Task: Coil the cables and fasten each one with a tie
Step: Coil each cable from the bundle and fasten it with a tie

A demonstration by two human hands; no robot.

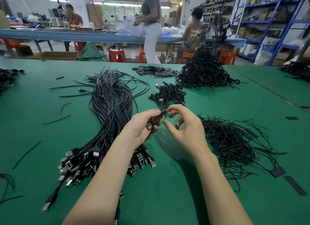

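1 coiled cable (156,118) was gripped above the green table (167,182) by the left hand (142,126), its tie being pinched by the right hand (182,124), while finished coils (169,93) were outnumbered by the uncoiled bundle (110,107).

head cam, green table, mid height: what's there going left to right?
Stray tie → bundle of uncoiled cables → left hand gripping a coiled cable → right hand pinching the tie on it → loose pile of ties.
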